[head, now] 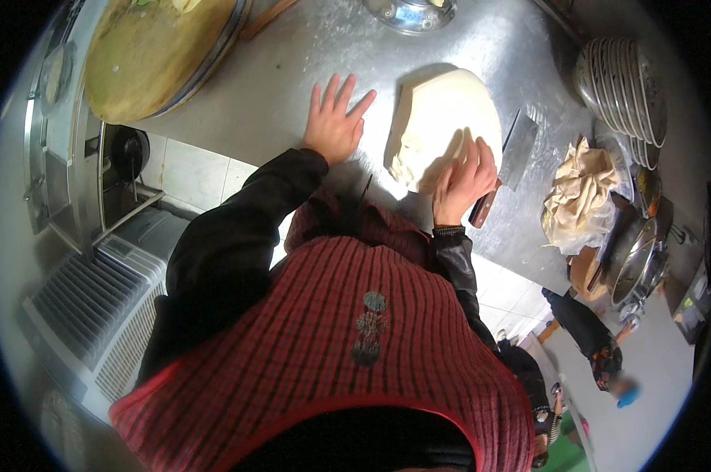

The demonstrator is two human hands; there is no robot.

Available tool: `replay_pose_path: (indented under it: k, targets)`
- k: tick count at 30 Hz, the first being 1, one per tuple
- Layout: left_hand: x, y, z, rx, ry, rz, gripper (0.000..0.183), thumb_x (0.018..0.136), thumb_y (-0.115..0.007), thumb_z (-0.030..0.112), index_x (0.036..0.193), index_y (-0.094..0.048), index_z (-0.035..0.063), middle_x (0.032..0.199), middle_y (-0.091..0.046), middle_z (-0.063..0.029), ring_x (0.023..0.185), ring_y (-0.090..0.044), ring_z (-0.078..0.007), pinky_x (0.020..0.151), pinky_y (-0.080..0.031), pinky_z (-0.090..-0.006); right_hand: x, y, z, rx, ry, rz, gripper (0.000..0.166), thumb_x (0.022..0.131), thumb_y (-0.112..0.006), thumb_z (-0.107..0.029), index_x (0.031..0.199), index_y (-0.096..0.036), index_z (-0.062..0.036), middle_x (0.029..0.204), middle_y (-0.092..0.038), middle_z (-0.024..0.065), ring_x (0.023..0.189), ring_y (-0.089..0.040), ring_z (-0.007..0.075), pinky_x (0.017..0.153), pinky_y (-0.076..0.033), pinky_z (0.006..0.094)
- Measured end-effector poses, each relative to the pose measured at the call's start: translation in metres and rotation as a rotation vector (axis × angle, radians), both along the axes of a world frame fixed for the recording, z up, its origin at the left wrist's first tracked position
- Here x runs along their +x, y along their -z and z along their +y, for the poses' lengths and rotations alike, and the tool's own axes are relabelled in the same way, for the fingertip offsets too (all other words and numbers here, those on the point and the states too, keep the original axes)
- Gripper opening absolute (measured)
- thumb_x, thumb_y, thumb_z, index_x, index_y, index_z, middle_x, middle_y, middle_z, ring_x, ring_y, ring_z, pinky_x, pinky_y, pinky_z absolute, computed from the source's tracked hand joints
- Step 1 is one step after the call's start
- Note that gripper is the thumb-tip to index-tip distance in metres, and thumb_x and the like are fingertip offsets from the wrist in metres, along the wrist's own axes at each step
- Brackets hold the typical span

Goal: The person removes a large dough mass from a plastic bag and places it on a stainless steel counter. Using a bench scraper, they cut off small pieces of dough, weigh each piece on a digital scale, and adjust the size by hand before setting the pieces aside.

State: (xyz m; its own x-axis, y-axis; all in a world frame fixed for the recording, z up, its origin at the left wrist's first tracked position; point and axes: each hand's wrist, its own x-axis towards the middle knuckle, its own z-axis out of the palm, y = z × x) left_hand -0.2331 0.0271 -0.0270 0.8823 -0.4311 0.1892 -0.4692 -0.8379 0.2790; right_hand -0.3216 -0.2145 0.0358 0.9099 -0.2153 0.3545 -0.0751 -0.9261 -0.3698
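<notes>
A large pale slab of dough (pixel 450 112) lies on the stainless steel table (pixel 308 59) in front of me, its near left edge ragged. My right hand (pixel 464 183) is at the dough's near right edge, its fingers over the surface and casting a shadow on it; it grips nothing. Left of the dough and apart from it, my left hand (pixel 335 121) is spread palm down at the table's near edge, holding nothing. Whether its palm touches the metal is hard to tell. Close along the dough's right side lies a cleaver (pixel 520 150) with a wooden handle, partly beside my right hand.
A round wooden board (pixel 155 65) occupies the far left, and a digital scale (pixel 411 15) the far edge. To the right are stacked metal plates (pixel 621 94), a crumpled beige cloth (pixel 582 189) and a metal pan (pixel 635 259). Two people (pixel 591 336) are at the lower right.
</notes>
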Motion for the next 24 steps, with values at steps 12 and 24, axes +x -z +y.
replay_pose_path:
  k: [12, 24]
  targets:
    - [0.000, 0.004, 0.001, 0.017, 0.000, 0.020, 0.058, 0.095, -0.056, 0.029, 0.152, -0.046, 0.0260, 0.160, -0.033, -0.0164, 0.146, -0.032, -0.0420, 0.116, -0.023, -0.0669, 0.052, 0.002, -0.016, -0.183, 0.041, 0.250, 0.062, 0.101, -0.037, -0.044, 0.153, -0.039, -0.0111, 0.157, -0.037, 0.0203, 0.148, -0.028, 0.0446, 0.117, -0.021, 0.0654]
    - [0.002, 0.003, 0.000, 0.026, 0.010, 0.037, 0.060, 0.093, -0.060, 0.031, 0.151, -0.047, 0.0262, 0.161, -0.031, -0.0172, 0.145, -0.031, -0.0437, 0.115, -0.023, -0.0671, 0.053, 0.008, -0.018, -0.210, 0.058, 0.210, 0.062, 0.099, -0.040, -0.044, 0.151, -0.043, -0.0115, 0.155, -0.041, 0.0203, 0.145, -0.033, 0.0445, 0.116, -0.023, 0.0650]
